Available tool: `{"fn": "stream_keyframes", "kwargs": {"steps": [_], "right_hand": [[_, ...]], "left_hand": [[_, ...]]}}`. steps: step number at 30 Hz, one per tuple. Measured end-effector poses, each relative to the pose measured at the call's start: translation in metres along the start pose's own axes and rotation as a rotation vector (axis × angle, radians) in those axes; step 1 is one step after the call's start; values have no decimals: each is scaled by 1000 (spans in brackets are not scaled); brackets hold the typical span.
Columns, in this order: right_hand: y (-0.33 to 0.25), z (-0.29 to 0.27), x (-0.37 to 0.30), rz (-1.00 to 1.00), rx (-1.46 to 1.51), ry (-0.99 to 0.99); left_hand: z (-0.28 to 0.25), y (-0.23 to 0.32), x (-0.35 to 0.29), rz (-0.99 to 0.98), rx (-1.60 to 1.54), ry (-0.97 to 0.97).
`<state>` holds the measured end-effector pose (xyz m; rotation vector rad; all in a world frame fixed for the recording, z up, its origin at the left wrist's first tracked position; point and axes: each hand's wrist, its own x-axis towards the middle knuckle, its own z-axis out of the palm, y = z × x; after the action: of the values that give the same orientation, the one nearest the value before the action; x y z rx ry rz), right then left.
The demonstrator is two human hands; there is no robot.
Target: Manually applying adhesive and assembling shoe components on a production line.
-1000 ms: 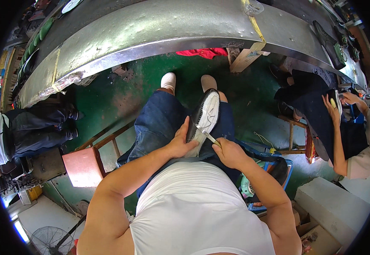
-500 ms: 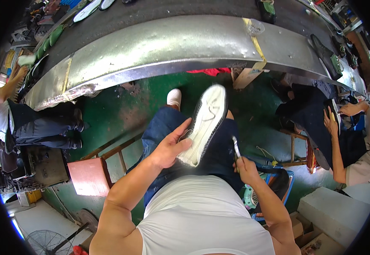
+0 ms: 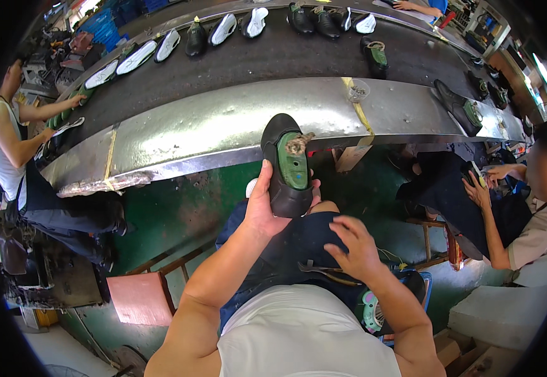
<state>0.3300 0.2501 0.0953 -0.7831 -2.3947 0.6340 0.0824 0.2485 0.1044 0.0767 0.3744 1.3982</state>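
Observation:
My left hand (image 3: 267,204) grips a black shoe (image 3: 287,200) around its lower end and holds it up in front of the metal bench edge. The shoe's opening faces me, and a green shoe last (image 3: 295,168) with a tuft of brown cord sits inside it. Its sole is turned away and hidden. Over my lap, my right hand (image 3: 356,248) is open with its fingers apart, touching nothing. Below it, across my thighs, lies a slim hand tool (image 3: 330,273) whose exact kind I cannot make out.
A dark conveyor belt (image 3: 254,63) behind the metal ledge (image 3: 223,119) carries several shoes. One person (image 3: 12,141) works at the left, another (image 3: 525,213) sits at the right. A pink-topped stool (image 3: 140,298) and a green-and-pink fan (image 3: 371,310) are near me.
The shoe has turned from showing its white underside to showing its opening and the last. My right hand has let go of the slim tool. The view has tilted up toward the belt.

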Motion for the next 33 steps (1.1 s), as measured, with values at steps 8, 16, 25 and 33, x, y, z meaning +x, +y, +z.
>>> {"fn": "stream_keyframes", "kwargs": {"steps": [8, 16, 25, 33], "right_hand": [[-28, -5, 93, -286, -6, 184], [-21, -3, 115, -431, -147, 215], [-10, 0, 130, -533, -267, 333], [-21, -23, 117, -263, 224, 180]], "left_hand": [[17, 3, -3, 20, 43, 17], [38, -3, -1, 94, 135, 15], [39, 2, 8, 81, 221, 59], [37, 6, -1, 41, 130, 29]]}}
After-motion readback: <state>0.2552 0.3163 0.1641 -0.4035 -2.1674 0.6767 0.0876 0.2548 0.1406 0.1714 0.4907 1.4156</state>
